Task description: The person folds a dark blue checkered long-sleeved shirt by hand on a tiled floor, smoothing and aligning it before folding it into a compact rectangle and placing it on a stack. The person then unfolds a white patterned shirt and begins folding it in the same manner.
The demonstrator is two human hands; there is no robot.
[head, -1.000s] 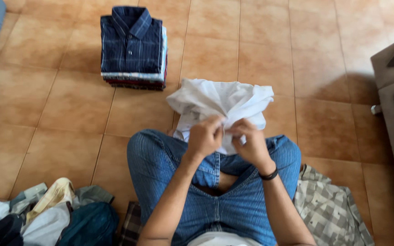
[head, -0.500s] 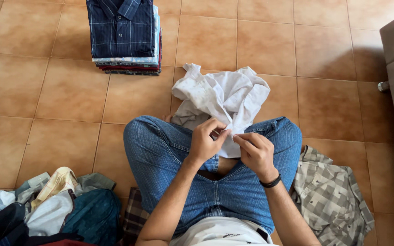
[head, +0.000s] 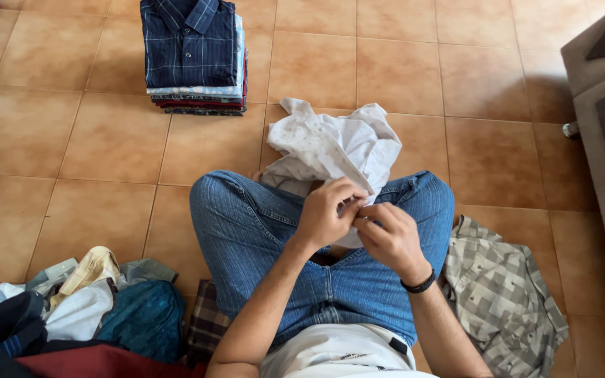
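Pinching: left hand (head: 328,213) and right hand (head: 388,236), fingers closed on white shirt's (head: 330,148) edge | shirt: crumpled over crossed jeans and tiled floor (head: 106,147) | near: folded shirt stack (head: 194,56), grey checked shirt (head: 502,297)

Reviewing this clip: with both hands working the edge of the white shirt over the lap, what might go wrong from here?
The white shirt is bunched and partly trails on the tiled floor, so it may pick up dirt or crease. The left hand and right hand pinch one small spot, so the edge could slip free. The unfolded pile lies close and might get mixed in.
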